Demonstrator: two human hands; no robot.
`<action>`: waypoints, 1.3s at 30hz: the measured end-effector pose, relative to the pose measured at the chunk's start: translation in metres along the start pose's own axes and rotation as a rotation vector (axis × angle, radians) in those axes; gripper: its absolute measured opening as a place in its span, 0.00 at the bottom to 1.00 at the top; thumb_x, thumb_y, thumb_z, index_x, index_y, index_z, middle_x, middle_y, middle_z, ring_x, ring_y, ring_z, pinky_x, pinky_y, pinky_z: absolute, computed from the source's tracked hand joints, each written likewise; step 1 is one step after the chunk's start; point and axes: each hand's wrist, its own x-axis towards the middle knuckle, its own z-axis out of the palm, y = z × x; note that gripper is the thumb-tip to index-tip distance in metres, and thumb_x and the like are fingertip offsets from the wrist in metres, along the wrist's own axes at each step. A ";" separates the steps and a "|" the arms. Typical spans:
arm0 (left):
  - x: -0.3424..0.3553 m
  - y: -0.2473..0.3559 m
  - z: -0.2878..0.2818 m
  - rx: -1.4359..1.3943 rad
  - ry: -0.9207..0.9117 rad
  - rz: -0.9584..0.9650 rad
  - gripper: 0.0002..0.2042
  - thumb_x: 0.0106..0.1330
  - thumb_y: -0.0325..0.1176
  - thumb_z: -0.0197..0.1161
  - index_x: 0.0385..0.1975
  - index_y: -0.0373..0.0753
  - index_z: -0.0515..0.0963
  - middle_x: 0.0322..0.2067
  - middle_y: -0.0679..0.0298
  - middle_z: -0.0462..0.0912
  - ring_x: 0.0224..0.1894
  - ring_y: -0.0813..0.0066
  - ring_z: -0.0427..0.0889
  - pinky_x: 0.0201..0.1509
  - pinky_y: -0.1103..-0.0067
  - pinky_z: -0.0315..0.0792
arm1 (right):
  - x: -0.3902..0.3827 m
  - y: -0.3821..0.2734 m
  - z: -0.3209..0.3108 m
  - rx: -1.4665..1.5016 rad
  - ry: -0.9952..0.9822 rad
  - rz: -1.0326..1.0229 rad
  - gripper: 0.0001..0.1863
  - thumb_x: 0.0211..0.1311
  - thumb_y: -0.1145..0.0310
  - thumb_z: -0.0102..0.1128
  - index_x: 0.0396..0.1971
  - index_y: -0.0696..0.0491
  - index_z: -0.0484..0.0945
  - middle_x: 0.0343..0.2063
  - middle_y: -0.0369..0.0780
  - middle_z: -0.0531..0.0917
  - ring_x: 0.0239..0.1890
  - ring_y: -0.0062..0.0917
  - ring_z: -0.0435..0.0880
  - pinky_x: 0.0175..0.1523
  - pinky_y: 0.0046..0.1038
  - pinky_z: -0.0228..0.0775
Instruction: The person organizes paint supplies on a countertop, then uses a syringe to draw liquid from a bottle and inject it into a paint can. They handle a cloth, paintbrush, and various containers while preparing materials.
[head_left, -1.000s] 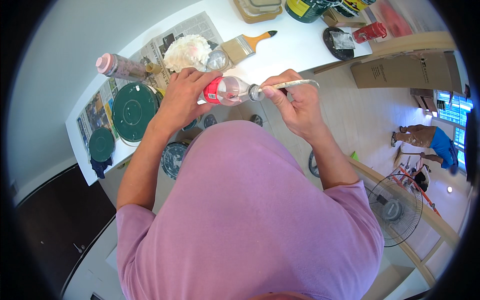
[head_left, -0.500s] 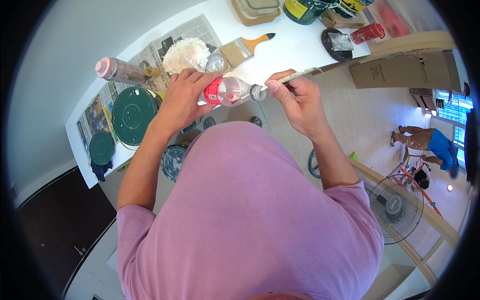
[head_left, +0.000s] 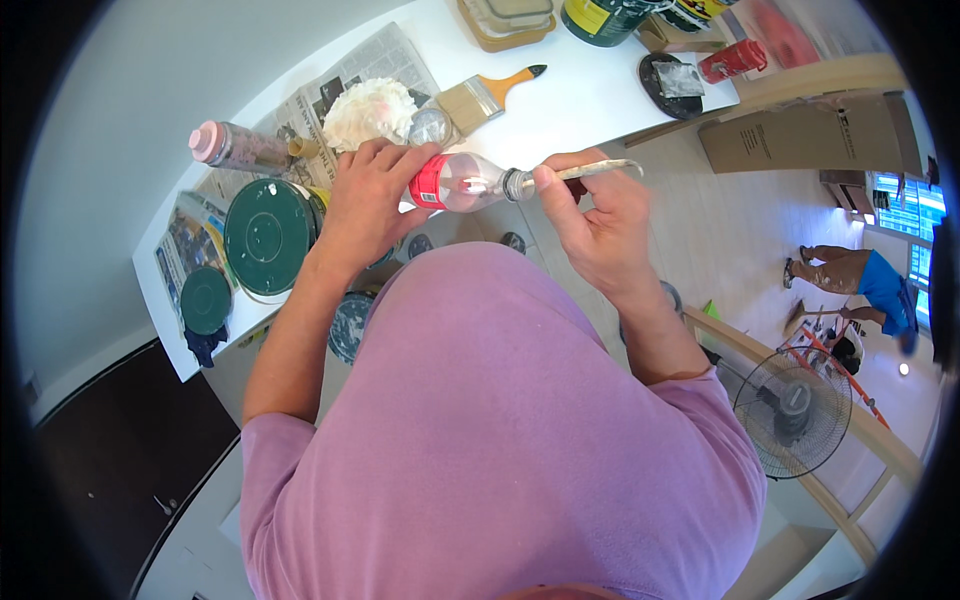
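My left hand (head_left: 375, 195) is closed round the base end of a clear plastic bottle (head_left: 480, 183) with a red label, lying on its side in the air. The uncapped neck points right. At that neck, my right hand (head_left: 605, 215) pinches a thin, whitish, paint-smeared stick (head_left: 600, 168) with a bent free end. The stick's near end is at the bottle's mouth; how far it reaches inside I cannot tell. Something small and reddish shows through the bottle wall. Just beyond my left hand lie a crumpled cream-white wad (head_left: 368, 112) and a small clear round container (head_left: 430, 127).
On the white table (head_left: 560, 110) are newspaper (head_left: 385, 65), a wide paintbrush (head_left: 475, 103), a green-lidded tub (head_left: 268, 235), a pink-capped bottle (head_left: 240, 147) and a red can (head_left: 733, 62). A standing fan (head_left: 793, 412) is at right; another person (head_left: 860, 280) stands further off.
My right hand has shifted slightly right and turned, so the stick lies more level and its bent end sits lower. My left hand keeps its grip on the bottle.
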 end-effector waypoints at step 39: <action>-0.013 0.010 0.016 -0.027 0.001 -0.053 0.36 0.50 0.39 0.80 0.63 0.44 0.76 0.47 0.57 0.83 0.57 0.55 0.76 0.64 0.61 0.67 | -0.031 0.031 0.025 0.426 0.159 0.201 0.08 0.74 0.71 0.64 0.43 0.60 0.86 0.34 0.35 0.86 0.34 0.13 0.78 0.39 0.18 0.70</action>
